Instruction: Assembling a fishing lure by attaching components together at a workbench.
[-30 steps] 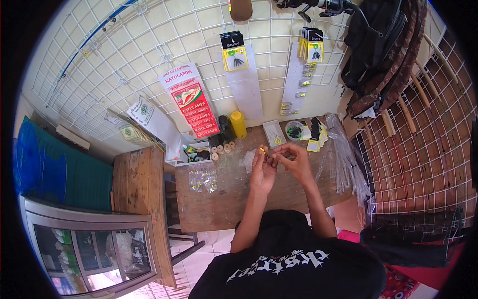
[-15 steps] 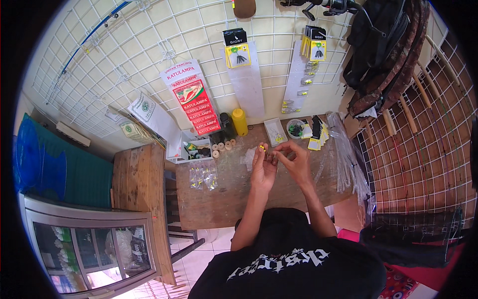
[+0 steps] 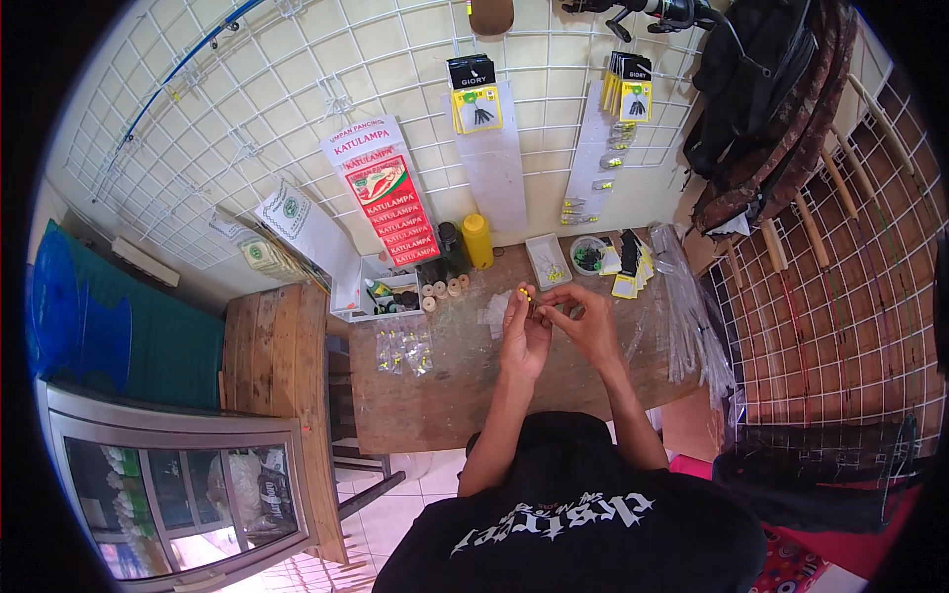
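Above the wooden table point(image 3: 465, 405), my left hand point(image 3: 524, 341) is closed in a pinch on a small yellow piece of fishing tackle point(image 3: 526, 295) at its fingertips. Close against it on the right, my right hand point(image 3: 588, 326) pinches thumb and forefinger together; what lies between them is too small to make out. Just beyond the hands sits a white open box point(image 3: 547, 261) with small thin pieces and yellow bits inside. A crumpled clear plastic bag point(image 3: 490, 315) lies left of my left hand. Several small clear packets point(image 3: 403, 346) holding yellow bits are farther left.
Behind the hands stand a yellow bottle point(image 3: 477, 242), a dark bottle point(image 3: 452, 249), round wooden pieces point(image 3: 429, 304) and a white tray point(image 3: 381, 314) of supplies. At the right are a round tub point(image 3: 587, 257), black-and-yellow cards point(image 3: 630, 267) and long plastic sleeves point(image 3: 689, 316). A white wire grid point(image 3: 395, 89) rises behind.
Both hands stay together over the same spot. My right fingertips have shifted slightly down and left, and the yellow piece shows a little more. The view has tilted very slightly.
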Tool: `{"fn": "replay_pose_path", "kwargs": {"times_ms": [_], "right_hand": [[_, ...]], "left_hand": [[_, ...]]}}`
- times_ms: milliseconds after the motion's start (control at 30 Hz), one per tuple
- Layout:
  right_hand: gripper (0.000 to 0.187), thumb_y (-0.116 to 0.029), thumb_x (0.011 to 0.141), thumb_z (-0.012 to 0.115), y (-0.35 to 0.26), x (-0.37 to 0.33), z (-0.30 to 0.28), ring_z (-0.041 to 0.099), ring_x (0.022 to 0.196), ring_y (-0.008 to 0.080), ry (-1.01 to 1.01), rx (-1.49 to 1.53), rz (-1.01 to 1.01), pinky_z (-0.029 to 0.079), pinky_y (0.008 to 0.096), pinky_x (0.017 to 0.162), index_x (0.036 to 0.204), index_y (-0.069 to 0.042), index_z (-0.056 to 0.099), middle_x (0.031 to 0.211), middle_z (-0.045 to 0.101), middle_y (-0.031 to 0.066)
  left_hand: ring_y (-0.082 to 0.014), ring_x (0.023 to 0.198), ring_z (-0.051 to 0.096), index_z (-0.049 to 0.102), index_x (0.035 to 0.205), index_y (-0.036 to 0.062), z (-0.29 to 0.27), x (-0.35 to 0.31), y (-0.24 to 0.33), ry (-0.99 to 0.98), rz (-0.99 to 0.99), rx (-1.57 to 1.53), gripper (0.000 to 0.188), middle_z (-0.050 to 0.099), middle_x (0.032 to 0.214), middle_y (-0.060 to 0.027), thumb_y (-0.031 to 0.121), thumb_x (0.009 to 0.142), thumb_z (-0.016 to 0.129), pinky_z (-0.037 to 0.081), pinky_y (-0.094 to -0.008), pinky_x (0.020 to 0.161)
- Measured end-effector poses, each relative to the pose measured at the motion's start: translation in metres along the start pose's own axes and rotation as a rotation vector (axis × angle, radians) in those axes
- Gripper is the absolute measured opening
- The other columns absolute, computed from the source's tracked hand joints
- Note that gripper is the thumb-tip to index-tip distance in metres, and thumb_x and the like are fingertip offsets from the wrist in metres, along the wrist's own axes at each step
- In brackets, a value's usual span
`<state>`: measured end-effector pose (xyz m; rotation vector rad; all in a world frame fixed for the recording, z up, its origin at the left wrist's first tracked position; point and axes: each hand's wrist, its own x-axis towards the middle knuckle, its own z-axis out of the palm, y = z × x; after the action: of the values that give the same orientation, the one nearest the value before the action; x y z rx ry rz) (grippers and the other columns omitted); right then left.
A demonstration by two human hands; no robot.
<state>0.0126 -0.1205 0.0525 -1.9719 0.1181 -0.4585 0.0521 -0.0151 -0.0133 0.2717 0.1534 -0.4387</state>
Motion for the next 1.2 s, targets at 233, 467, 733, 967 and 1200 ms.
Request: {"fn": "replay_pose_path", "kwargs": {"times_ms": [233, 467, 733, 967, 1200], "right_hand": [[0.015, -0.008, 0.077, 0.071, 0.001, -0.001, -0.001, 0.055, 0.062, 0.0051, -0.036, -0.053, -0.003, 0.039, 0.0225, 0.048, 0.092, -0.006, 0.07, 0.085, 0.07, 0.0006], [0.014, -0.007, 0.077, 0.069, -0.01, 0.0, -0.002, 0.055, 0.058, 0.016, 0.101, -0.061, 0.001, 0.046, 0.0302, 0.057, 0.091, -0.004, 0.069, 0.087, 0.067, 0.0081], [0.018, -0.007, 0.076, 0.072, -0.005, -0.004, 0.002, 0.06, 0.069, 0.0183, 0.203, -0.059, -0.176, 0.046, 0.0301, 0.062, 0.093, -0.005, 0.067, 0.082, 0.067, 0.0073], [0.019, -0.004, 0.075, 0.072, -0.004, -0.007, 0.01, 0.064, 0.074, 0.0181, 0.132, 0.005, -0.111, 0.048, 0.0301, 0.065, 0.092, -0.003, 0.065, 0.081, 0.068, 0.0084], [0.02, 0.0, 0.078, 0.069, 0.011, -0.01, 0.022, 0.064, 0.073, 0.0108, 0.166, 0.371, 0.109, 0.049, 0.0249, 0.067, 0.097, 0.0, 0.06, 0.082, 0.07, 0.0079]], "left_hand": [[-0.0078, 0.081, 0.056, 0.059, 0.113, 0.0157, 0.002, -0.001, -0.002, 0.011, 0.004, 0.034, 0.024, 0.064, 0.104, 0.0051, 0.017, 0.089, 0.064, 0.044, -0.0248, 0.073], [-0.0064, 0.082, 0.055, 0.061, 0.112, 0.0158, 0.002, -0.001, -0.002, 0.036, 0.015, 0.105, 0.023, 0.064, 0.105, 0.0054, 0.018, 0.089, 0.065, 0.044, -0.0256, 0.076], [-0.0069, 0.084, 0.056, 0.062, 0.111, 0.0153, 0.005, -0.003, -0.005, 0.101, -0.018, 0.061, 0.022, 0.063, 0.107, 0.0047, 0.017, 0.089, 0.065, 0.046, -0.0255, 0.078], [-0.0109, 0.096, 0.058, 0.06, 0.112, 0.0134, -0.003, 0.001, -0.009, 0.009, -0.035, -0.018, 0.022, 0.061, 0.109, 0.0025, 0.016, 0.09, 0.063, 0.048, -0.0289, 0.088], [-0.0118, 0.098, 0.058, 0.056, 0.114, 0.0131, 0.01, -0.008, -0.012, -0.028, -0.027, -0.054, 0.022, 0.061, 0.107, 0.0028, 0.017, 0.092, 0.059, 0.048, -0.0334, 0.089]]}}
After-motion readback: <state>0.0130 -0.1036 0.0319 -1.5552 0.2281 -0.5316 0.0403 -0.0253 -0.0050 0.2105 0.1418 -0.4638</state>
